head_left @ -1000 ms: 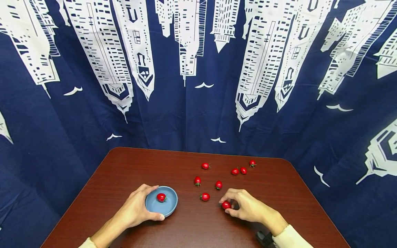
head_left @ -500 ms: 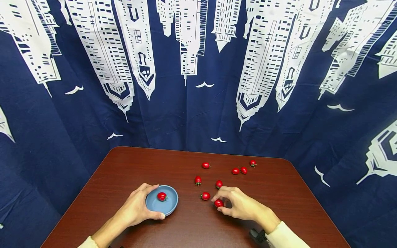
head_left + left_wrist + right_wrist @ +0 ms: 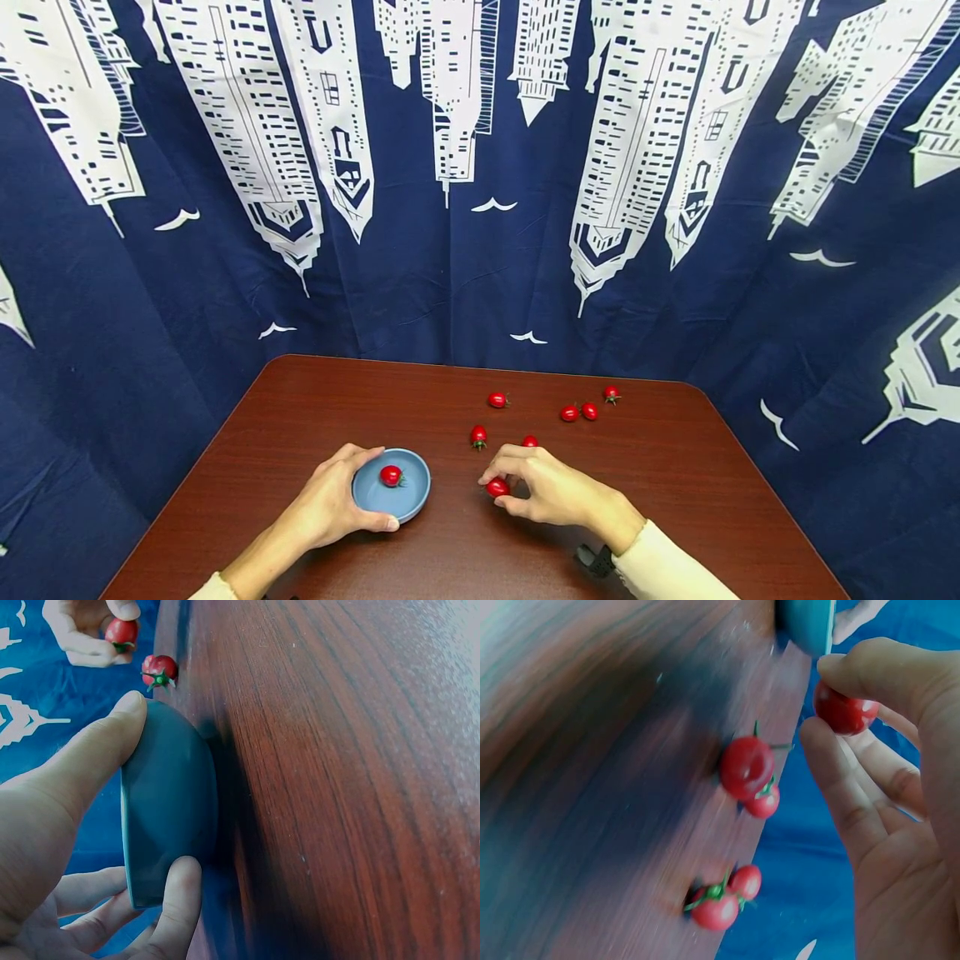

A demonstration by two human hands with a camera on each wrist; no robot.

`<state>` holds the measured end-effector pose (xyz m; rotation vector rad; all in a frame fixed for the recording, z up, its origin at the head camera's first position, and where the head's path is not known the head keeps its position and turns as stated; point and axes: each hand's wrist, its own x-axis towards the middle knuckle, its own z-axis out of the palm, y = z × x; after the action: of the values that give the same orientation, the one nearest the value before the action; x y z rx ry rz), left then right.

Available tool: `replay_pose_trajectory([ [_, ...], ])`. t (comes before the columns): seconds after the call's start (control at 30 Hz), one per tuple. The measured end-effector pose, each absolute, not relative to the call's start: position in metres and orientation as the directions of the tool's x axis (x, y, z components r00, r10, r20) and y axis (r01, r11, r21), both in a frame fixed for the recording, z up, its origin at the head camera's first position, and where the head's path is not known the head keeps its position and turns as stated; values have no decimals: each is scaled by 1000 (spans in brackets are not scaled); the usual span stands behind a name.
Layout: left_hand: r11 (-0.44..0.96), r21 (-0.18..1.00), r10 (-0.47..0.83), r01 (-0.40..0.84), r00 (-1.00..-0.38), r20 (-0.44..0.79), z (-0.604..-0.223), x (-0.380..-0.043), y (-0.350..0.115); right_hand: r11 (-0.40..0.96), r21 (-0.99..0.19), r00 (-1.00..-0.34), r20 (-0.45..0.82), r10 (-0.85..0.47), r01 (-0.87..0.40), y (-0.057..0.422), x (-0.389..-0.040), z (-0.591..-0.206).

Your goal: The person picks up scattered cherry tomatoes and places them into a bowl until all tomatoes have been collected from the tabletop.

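Pinches a red tomato (image 3: 497,487) between the thumb and fingertips of the right hand (image 3: 551,490), off the surface (image 3: 660,475), with its stem end facing toward the left hand (image 3: 330,502). Grips a blue bowl (image 3: 412,502) with that left hand: thumb at the near side, fingers curved round the far side, one fingertip pressed to the outer wall in the left wrist view. Cannot tell about contact between the bowl's base and the surface. Shows a second tomato (image 3: 391,476) inside the bowl, between the left hand's thumb and forefinger and well apart from the right hand. Shows a partly hidden tomato (image 3: 530,442) just beyond the right hand's knuckles, and an upright-looking tomato (image 3: 478,434) a little past its fingertips. Has a lone tomato (image 3: 497,400) farther beyond the same fingertips. Farther beyond and to the right of the right hand, has a close-set pair of tomatoes (image 3: 570,413) and, past these, a rightmost tomato (image 3: 611,393). Shows a dark strap (image 3: 596,560) beneath the right wrist, a cream sleeve (image 3: 671,567) behind it, and, far beyond both hands, a blue cloth (image 3: 450,283) printed with white upside-down buildings.
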<state>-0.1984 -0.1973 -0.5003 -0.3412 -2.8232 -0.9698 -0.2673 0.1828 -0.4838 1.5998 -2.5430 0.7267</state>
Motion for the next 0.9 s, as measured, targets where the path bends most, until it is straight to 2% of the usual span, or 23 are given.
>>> replay_pose_trajectory([
  [0.57, 763, 595, 170, 253, -966, 193, -501, -198, -198, 279, -318, -368, 266, -891, -906, 132, -265, -472],
  [0.9, 761, 596, 180, 257, -966, 187, -499, -199, -198, 267, -343, -358, 237, -903, -901, 107, -268, -465],
])
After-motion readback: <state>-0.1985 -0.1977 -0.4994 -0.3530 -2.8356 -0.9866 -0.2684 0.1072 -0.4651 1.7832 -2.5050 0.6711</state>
